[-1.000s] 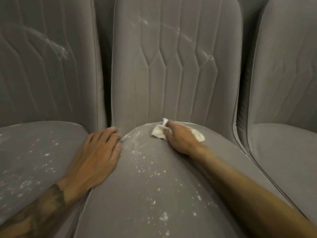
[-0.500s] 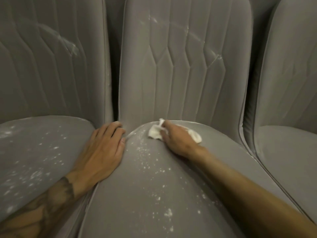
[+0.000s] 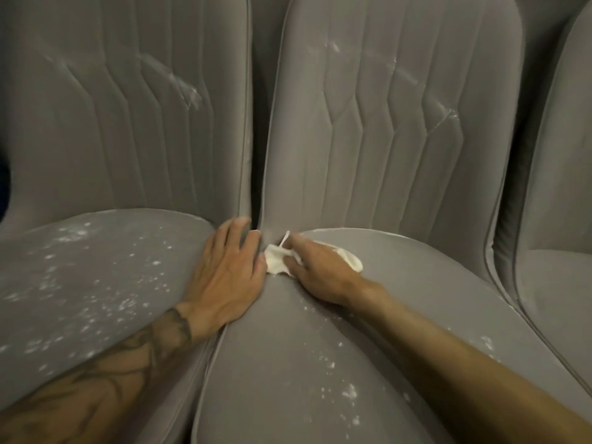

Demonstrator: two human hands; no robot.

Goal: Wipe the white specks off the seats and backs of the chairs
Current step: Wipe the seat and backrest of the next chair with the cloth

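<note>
Left hand point(image 3: 228, 277) flat; right hand point(image 3: 317, 274) grips cloth point(image 3: 275, 265).

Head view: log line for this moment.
right hand holds cloth on middle seat | left hand flat beside | white specks on middle, left seat

No text, label, brand, number or sign could be read on the grey upholstered chairs point(image 3: 384, 139) or elsewhere.

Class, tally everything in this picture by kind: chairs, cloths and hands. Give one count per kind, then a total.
Grey quilted fabric chairs: 3 (left chair, middle chair, right chair)
Crumpled white cloth: 1
Bare hands: 2 (left hand, right hand)
Total: 6
</note>
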